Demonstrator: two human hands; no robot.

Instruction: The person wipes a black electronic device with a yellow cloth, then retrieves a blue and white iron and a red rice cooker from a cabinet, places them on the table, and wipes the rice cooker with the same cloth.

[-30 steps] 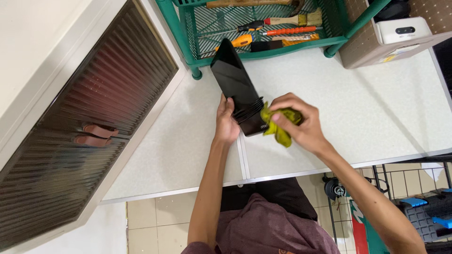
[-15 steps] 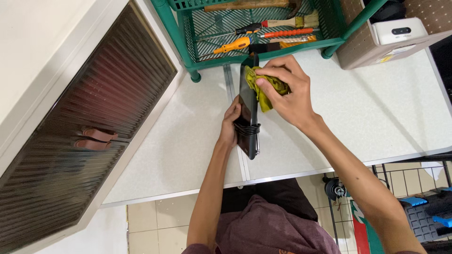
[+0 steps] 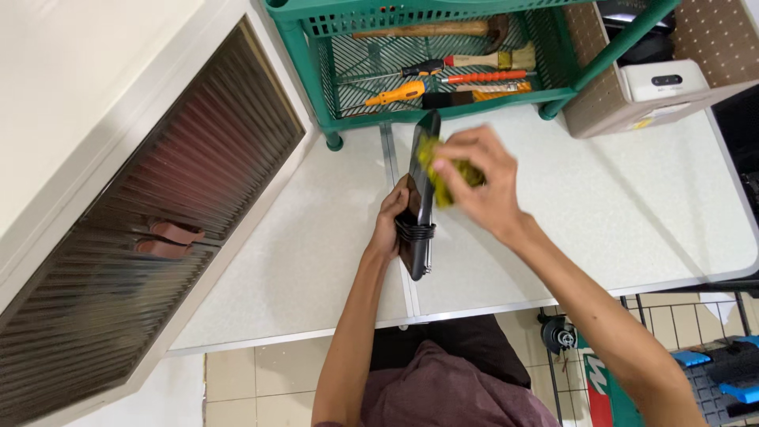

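While the left hand [image 3: 390,225] clamps the stiff black tablet [image 3: 421,198] on edge, the right hand [image 3: 478,182] pinches a soft yellow cloth [image 3: 439,170] at its two o'clock; the glass looks slippery and fragile.

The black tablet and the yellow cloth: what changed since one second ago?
The left hand tipped the tablet from face-up onto its edge. The right hand carried the cloth from the near end toward the far end. Both grips and the green rack stayed.
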